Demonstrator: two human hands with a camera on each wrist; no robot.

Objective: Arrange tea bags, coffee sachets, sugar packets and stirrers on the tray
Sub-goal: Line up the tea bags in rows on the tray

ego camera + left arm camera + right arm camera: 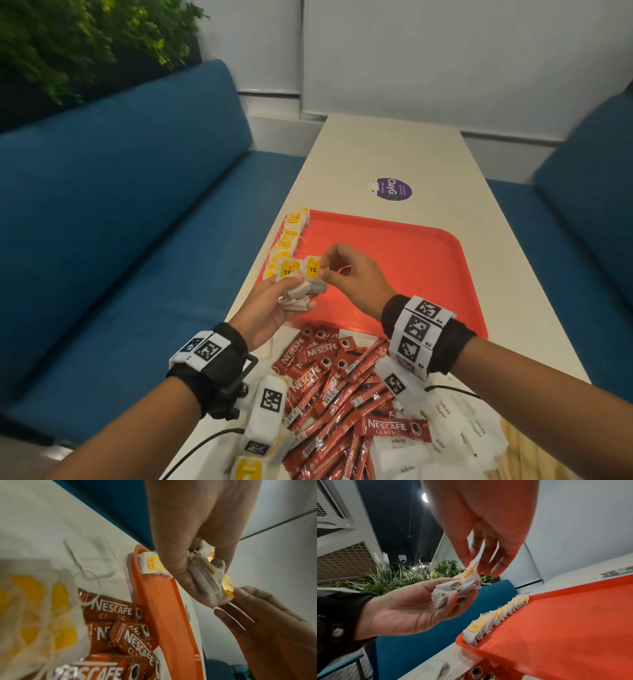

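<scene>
A red tray (411, 253) lies on the white table, with a row of tea bags (289, 236) (498, 615) standing along its left rim. My left hand (270, 301) hovers over the tray's near left corner and grips a bunch of tea bags (298, 294) (452, 589) (204, 574). My right hand (346, 274) pinches the yellow tag of one tea bag (313, 269) (470, 570) at the top of that bunch. Red Nescafe coffee sachets (329, 383) are piled on the table in front of the tray. White sugar packets (455, 431) lie to their right.
Blue benches (137, 212) flank the table on both sides. A purple sticker (392, 189) marks the table beyond the tray. Loose tea bags (250, 469) lie at the near left edge of the table. Pale wooden stirrers (527, 455) show at the bottom right.
</scene>
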